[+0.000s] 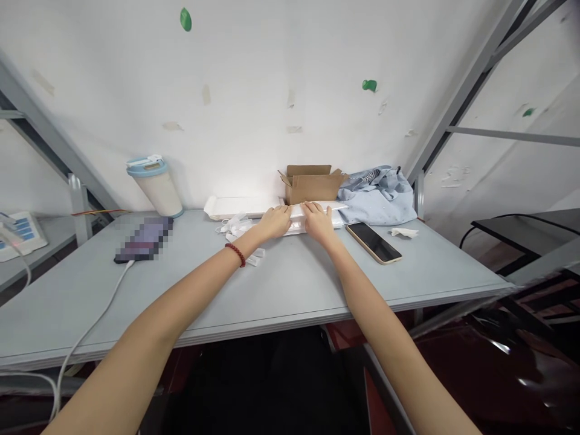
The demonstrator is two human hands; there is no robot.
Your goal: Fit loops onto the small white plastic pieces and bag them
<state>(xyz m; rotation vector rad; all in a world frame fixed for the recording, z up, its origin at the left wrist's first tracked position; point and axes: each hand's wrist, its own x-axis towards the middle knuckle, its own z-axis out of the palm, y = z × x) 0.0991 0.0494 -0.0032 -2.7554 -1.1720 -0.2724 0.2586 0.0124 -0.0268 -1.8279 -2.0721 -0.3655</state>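
Observation:
My left hand and my right hand are side by side near the back of the table, fingers bent and closed on a long white packet. Its exact kind is partly hidden by the fingers. Just under it, shiny clear plastic wrapping shows between the hands. Small white and clear plastic pieces lie in a loose pile left of my left hand, some of them under the wrist. Directly behind the hands stands an open brown cardboard box, its flaps raised.
A white flat box lies against the wall. Light blue cloth is bunched at the back right, near a phone and crumpled tissue. On the left are a tumbler and a phone with a white cable.

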